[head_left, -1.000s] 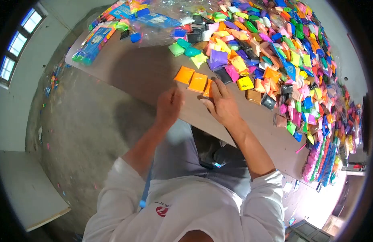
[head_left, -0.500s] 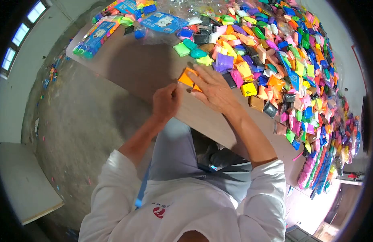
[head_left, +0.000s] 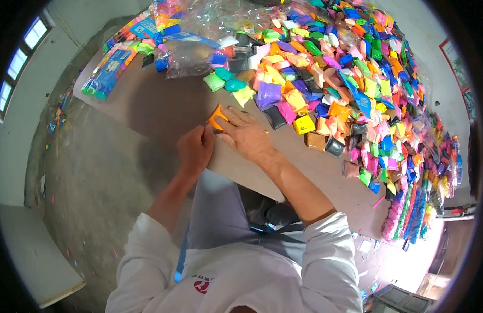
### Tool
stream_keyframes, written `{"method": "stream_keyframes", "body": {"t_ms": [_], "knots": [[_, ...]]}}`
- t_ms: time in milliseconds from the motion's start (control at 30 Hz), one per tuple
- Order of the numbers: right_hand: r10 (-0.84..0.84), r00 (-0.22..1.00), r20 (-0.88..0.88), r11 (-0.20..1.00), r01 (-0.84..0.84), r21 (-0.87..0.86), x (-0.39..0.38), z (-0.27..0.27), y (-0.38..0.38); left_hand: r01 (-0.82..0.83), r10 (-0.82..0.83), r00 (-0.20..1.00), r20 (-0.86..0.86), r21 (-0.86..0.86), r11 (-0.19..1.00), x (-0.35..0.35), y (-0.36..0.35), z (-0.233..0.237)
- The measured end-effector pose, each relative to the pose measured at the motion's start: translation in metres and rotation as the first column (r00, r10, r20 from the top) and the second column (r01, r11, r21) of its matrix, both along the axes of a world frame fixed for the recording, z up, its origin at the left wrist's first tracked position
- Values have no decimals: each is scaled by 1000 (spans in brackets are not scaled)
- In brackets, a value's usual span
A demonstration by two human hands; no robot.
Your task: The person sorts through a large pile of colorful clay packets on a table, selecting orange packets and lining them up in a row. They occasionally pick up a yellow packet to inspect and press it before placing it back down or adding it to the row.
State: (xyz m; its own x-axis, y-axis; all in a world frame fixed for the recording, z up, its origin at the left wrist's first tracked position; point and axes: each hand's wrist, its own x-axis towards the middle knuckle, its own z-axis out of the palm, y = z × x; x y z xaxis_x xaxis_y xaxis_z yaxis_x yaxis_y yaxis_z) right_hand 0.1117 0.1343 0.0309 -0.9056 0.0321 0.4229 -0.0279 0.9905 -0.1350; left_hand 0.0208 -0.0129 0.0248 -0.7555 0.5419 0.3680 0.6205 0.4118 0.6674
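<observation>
A small orange packet (head_left: 217, 118) lies on the brown tabletop near its front edge, partly covered by my hands. My right hand (head_left: 248, 134) rests flat across it with the fingers stretched out. At the packet's near left corner, my left hand (head_left: 194, 148) is closed, its thumb and forefinger pinched at the packet's edge. Just beyond my right hand lie a yellow packet (head_left: 243, 96), a light green packet (head_left: 214, 82) and a black packet (head_left: 274, 117).
A large heap of colourful soft packets (head_left: 325, 78) spreads over the back and right of the table (head_left: 163, 107). Clear plastic bags (head_left: 192, 57) and a blue-labelled pack (head_left: 110, 68) lie at the back left. Long bundles of coloured packets (head_left: 408, 211) hang at the right end.
The view has shifted, so the table contents appear lower and further left. My right hand now lies flatter over the orange packet; my left hand stays at its corner.
</observation>
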Motion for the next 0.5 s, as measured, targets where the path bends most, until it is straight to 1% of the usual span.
{"method": "stream_keyframes", "body": {"t_ms": [67, 100, 167, 233, 267, 300, 333, 367, 400, 433, 500], "knots": [[15, 988, -156, 989, -38, -143, -4, 4, 9, 29, -29, 999, -23, -6, 1000, 1, -1, 4], [20, 988, -156, 989, -42, -139, -7, 11, 18, 25, -25, 999, -24, -2, 1000, 0, -2, 2], [-253, 967, -10, 959, 249, -132, -13, 37, 43, 21, -15, 989, -148, 41, 999, -2, -1, -6], [-302, 934, -191, 916, 230, -328, -23, 65, 63, 19, -11, 990, -142, 51, 999, -3, 0, -8], [-353, 872, -339, 912, 240, -332, -31, 57, 85, 23, -15, 990, -139, 56, 998, -2, -1, -9], [-393, 882, -259, 896, 305, -322, -40, 58, 106, 17, -9, 991, -137, 56, 998, -1, -1, -8], [-374, 892, -255, 899, 282, -334, -49, 53, 125, 3, -2, 997, -82, 17, 1000, 1, -1, -5], [-373, 914, -162, 907, 322, -274, -58, 50, 143, -7, 7, 1000, -29, -22, 1000, 1, -1, -3], [-374, 925, -66, 912, 354, -207, -66, 49, 156, -14, 13, 999, -29, -20, 1000, 1, -1, -2], [-367, 928, -65, 915, 348, -206, -73, 52, 163, -8, 7, 999, -42, -24, 1000, 1, -1, -2], [-411, 896, 168, 907, 420, -20, -83, 56, 164, -10, 9, 999, -52, -32, 999, 1, -2, -3]]}}
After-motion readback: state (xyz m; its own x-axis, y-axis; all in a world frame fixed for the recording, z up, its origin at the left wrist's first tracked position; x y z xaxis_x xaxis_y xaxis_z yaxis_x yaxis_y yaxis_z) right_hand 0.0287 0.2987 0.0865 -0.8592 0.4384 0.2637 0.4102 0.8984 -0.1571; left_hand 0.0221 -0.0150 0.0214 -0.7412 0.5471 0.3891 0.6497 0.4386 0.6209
